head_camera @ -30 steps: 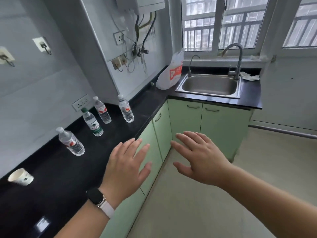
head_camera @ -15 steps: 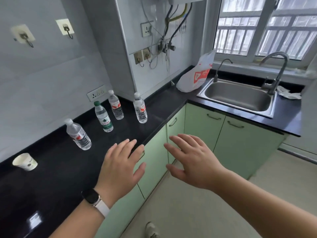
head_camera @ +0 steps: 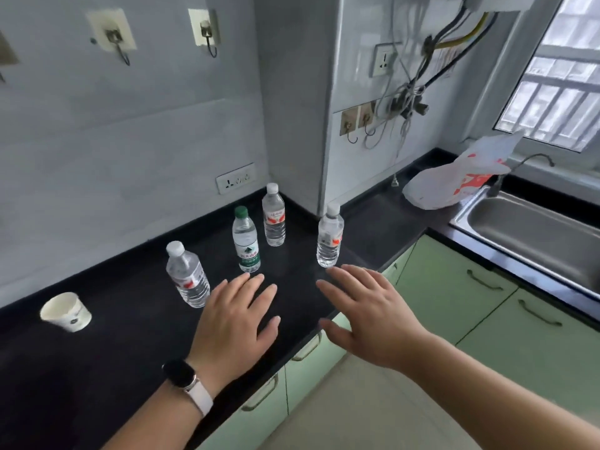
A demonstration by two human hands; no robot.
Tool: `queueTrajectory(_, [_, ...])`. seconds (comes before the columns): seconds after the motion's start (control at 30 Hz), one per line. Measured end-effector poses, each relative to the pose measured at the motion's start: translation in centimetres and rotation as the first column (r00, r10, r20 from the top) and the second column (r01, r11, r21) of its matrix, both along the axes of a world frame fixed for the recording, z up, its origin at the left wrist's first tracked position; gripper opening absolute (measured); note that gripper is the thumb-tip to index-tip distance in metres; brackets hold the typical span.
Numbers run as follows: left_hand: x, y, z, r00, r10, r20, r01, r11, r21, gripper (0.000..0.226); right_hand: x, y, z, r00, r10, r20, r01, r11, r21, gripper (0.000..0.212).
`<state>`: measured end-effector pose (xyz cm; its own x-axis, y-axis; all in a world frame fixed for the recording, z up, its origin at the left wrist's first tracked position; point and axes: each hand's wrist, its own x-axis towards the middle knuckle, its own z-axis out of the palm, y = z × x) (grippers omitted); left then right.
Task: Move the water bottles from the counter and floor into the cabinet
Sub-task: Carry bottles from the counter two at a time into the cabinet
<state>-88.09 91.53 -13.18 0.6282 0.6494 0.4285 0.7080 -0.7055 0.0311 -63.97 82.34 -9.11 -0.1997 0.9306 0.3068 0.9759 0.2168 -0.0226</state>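
Note:
Several clear water bottles stand upright on the black counter [head_camera: 81, 368]: a white-capped one with a red label [head_camera: 330, 237] nearest the counter edge, another red-labelled one [head_camera: 274, 216] in the corner, a green-capped, green-labelled bottle [head_camera: 245, 241], and a fourth [head_camera: 187, 277] farther left. My left hand [head_camera: 235, 323], with a watch on its wrist, hovers flat and open just short of the green bottle. Fingers apart and holding nothing, my right hand [head_camera: 370, 311] has its fingertips just below the nearest red-labelled bottle. Pale green cabinet doors [head_camera: 441, 287] below the counter are closed.
A paper cup [head_camera: 66, 311] stands at the left of the counter. A white and red plastic bag [head_camera: 454, 177] lies beside the steel sink [head_camera: 532, 232] at the right. Wall sockets, hooks and hanging cables line the wall. The beige floor [head_camera: 373, 417] lies below.
The view has swung left and closer to the counter. Both hands have moved forward over the counter toward the bottles, still holding nothing.

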Motion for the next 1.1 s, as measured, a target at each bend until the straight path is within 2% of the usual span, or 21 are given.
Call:
queueTrajectory(0.17, [-3.1,3.4,-1.0,0.993,0.114,0.003,-0.114,0.992,-0.051,0.052,-1.6,5.5,-1.4,0.998,0.06,-0.013,-0.06,0.998,-0.031,0.059])
queueTrajectory(0.33, [-6.2,5.2,-2.9,0.952,0.305,0.011,-0.298,0.935,-0.191,0.055,-2.8,10.8,-2.8,0.996,0.086,-0.027,-0.088,0.994,-0.06,0.061])
queueTrajectory(0.5, [-7.4,6.9,-5.6,0.847,0.522,0.103,-0.445,0.801,-0.401,0.056,-3.2,15.7,-5.1,0.989,0.083,-0.123,-0.102,0.982,-0.16,0.064])
queueTrajectory(0.6, [-7.3,8.3,-6.8,0.715,0.684,0.144,-0.513,0.654,-0.556,0.049,-3.2,19.2,-6.7,0.979,0.044,-0.199,-0.1,0.956,-0.276,0.067])
queueTrajectory(0.73, [-6.8,10.6,-7.5,0.491,0.847,0.202,-0.472,0.454,-0.756,0.056,-2.8,23.7,-8.6,0.92,-0.08,-0.383,-0.089,0.91,-0.405,0.063])
queueTrajectory(0.8, [-7.0,11.9,-8.1,0.432,0.879,0.202,-0.433,0.399,-0.808,0.061,-2.7,26.0,-9.4,0.877,-0.154,-0.455,-0.084,0.884,-0.46,0.065])
queueTrajectory(0.97, [-6.7,14.7,-8.8,0.283,0.931,0.232,-0.312,0.318,-0.895,0.061,-2.8,30.9,-12.0,0.743,-0.249,-0.621,-0.146,0.845,-0.515,0.079])
queueTrajectory(1.1, [-6.2,15.8,-10.0,0.238,0.94,0.246,-0.268,0.307,-0.913,0.059,-3.6,33.1,-13.3,0.661,-0.244,-0.71,-0.264,0.809,-0.525,0.077])
